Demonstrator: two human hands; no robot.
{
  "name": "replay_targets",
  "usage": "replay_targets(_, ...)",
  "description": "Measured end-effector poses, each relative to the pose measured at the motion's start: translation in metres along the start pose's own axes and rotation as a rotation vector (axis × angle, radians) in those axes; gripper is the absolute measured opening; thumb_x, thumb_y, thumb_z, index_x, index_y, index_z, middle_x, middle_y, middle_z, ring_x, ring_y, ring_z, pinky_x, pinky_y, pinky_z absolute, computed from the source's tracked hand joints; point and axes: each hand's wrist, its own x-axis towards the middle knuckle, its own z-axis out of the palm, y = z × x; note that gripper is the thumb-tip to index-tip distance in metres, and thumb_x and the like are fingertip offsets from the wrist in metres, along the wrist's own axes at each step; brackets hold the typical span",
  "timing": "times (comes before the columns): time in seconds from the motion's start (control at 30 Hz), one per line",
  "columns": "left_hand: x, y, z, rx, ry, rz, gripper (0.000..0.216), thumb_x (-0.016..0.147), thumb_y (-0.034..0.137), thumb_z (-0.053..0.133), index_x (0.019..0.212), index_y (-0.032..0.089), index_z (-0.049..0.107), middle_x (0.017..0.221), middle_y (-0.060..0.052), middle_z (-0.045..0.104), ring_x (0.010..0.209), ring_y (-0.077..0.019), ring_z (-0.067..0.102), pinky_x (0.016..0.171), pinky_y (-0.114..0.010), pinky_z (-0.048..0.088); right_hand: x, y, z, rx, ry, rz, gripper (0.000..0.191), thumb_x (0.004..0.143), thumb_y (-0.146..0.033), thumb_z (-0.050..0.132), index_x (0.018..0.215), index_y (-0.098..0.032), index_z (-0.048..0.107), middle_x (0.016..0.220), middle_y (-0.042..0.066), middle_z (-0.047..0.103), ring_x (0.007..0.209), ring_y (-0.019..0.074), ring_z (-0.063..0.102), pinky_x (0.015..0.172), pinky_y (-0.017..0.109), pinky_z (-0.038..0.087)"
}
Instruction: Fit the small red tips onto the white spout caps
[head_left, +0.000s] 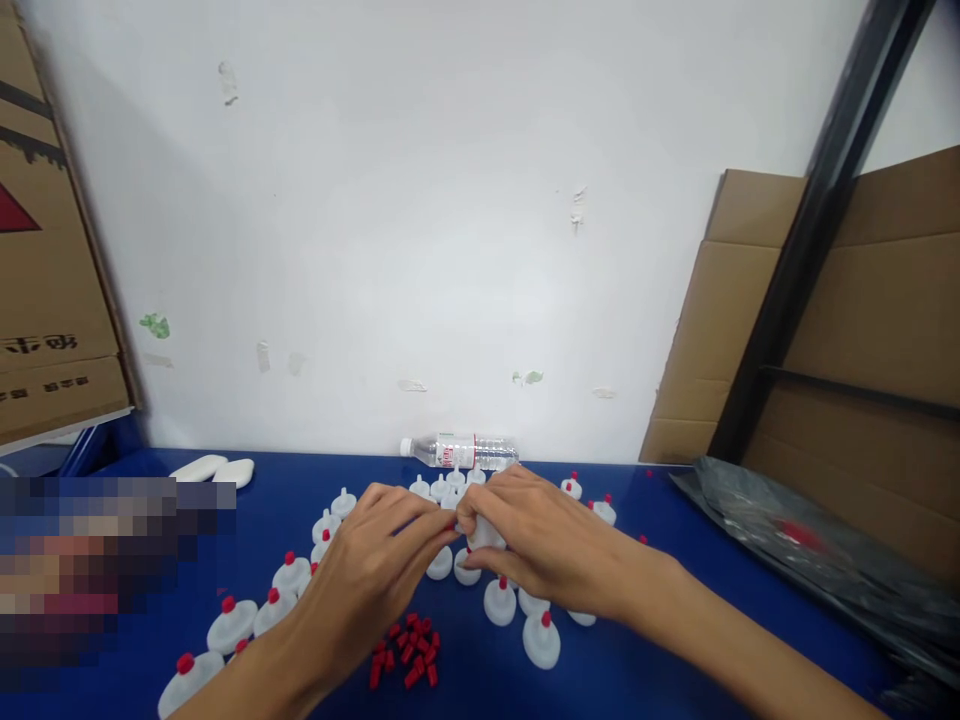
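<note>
In my right hand [525,530] the fingers are wrapped round a white plastic nozzle cap [489,533], its spout end turned toward my left hand. My left hand [382,555] meets it with thumb and fingers pinched together at the spout; a speck of red shows there, a small red tip cap mostly hidden by the fingers. Below the hands lies a loose pile of small red tip caps [411,648]. White nozzle caps with red tips stand on both sides, such as one at the left [232,625] and one at the right [541,640]. Bare white ones [343,502] stand farther back.
A clear plastic bottle [459,451] lies by the wall on the blue table [630,640]. Two white objects [217,470] rest at the back left. Cardboard boxes [60,250] and a dark post [795,240] flank the table. Grey plastic bags [795,545] lie at right.
</note>
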Motion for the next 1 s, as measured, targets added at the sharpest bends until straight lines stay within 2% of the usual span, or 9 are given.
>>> replay_targets(0.13,-0.002,0.005,0.005,-0.035,-0.002,0.010,0.017,0.103,0.009,0.052,0.109,0.022,0.061,0.095,0.001,0.074,0.083,-0.0154,0.065,0.077,-0.032,0.044,-0.002,-0.001,0.004,0.005,0.014,0.019,0.031,0.087,-0.023,0.081,0.103,-0.025,0.054,0.089,-0.001,0.069,0.089,0.0190,0.066,0.081,0.032,0.053)
replay_targets(0.2,-0.002,0.008,0.007,-0.034,0.016,0.003,0.015,0.103,0.010,0.052,0.107,0.021,0.062,0.093,0.000,0.074,0.082,-0.0160,0.067,0.077,-0.033,0.045,-0.004,0.000,0.005,0.011,0.032,0.030,0.037,0.087,-0.023,0.081,0.110,-0.026,0.053,0.101,0.000,0.070,0.095,0.0195,0.066,0.081,0.032,0.055)
replay_targets(0.33,0.000,0.008,0.007,-0.033,0.073,-0.034,0.009,0.103,0.017,0.056,0.107,0.020,0.063,0.090,0.000,0.075,0.079,-0.0145,0.067,0.076,-0.031,0.047,-0.007,0.004,0.005,0.107,0.150,0.018,0.049,0.090,-0.023,0.078,0.128,-0.029,0.047,0.130,0.004,0.066,0.114,0.0194,0.065,0.094,0.034,0.055)
replay_targets(0.47,0.000,0.004,0.006,-0.020,0.116,-0.051,0.013,0.104,0.019,0.056,0.113,0.019,0.064,0.086,0.000,0.074,0.074,-0.0145,0.065,0.073,-0.031,0.046,-0.005,0.002,0.007,0.187,0.255,0.005,0.032,0.096,-0.028,0.073,0.120,-0.026,0.053,0.114,0.002,0.071,0.106,0.0180,0.068,0.090,0.033,0.057)
replay_targets(0.57,-0.001,0.005,0.006,-0.024,0.125,-0.071,0.014,0.104,0.017,0.053,0.106,0.020,0.066,0.079,0.001,0.072,0.068,-0.0143,0.061,0.069,-0.030,0.045,-0.003,-0.005,0.009,0.186,0.301,-0.026,0.027,0.098,-0.020,0.069,0.120,-0.024,0.054,0.113,0.003,0.072,0.105,0.0172,0.068,0.087,0.030,0.058)
replay_targets(0.63,-0.001,0.009,0.004,-0.045,0.132,-0.133,0.017,0.105,0.017,0.050,0.100,0.021,0.066,0.075,0.002,0.069,0.064,-0.0137,0.059,0.063,-0.029,0.044,-0.003,-0.011,0.010,0.181,0.322,-0.062,0.022,0.101,-0.015,0.063,0.119,-0.023,0.054,0.112,0.004,0.073,0.107,0.0170,0.068,0.087,0.030,0.058)
replay_targets(0.73,0.002,0.019,-0.001,-0.099,0.133,-0.246,0.019,0.104,0.019,0.048,0.101,0.023,0.066,0.075,0.003,0.069,0.064,-0.0127,0.063,0.057,-0.025,0.045,-0.003,-0.017,0.009,0.180,0.381,-0.088,0.009,0.105,-0.025,0.059,0.113,-0.023,0.056,0.107,0.003,0.074,0.105,0.0173,0.069,0.089,0.032,0.059)
replay_targets(0.9,0.007,0.026,-0.008,-0.199,0.148,-0.341,0.015,0.104,0.024,0.051,0.100,0.026,0.065,0.078,0.008,0.073,0.065,-0.0093,0.069,0.061,-0.021,0.050,-0.003,-0.020,0.004,0.163,0.356,0.097,0.039,0.100,-0.043,0.066,0.131,-0.022,0.055,0.122,0.008,0.071,0.112,0.0224,0.068,0.093,0.038,0.059)
replay_targets(1.0,0.006,0.025,-0.009,-0.247,0.130,-0.350,0.019,0.104,0.026,0.051,0.092,0.026,0.066,0.071,0.009,0.071,0.062,-0.0085,0.067,0.061,-0.020,0.049,-0.003,-0.020,0.005,0.163,0.312,0.072,0.030,0.104,-0.041,0.059,0.126,-0.020,0.062,0.113,0.007,0.074,0.103,0.0219,0.070,0.090,0.037,0.058)
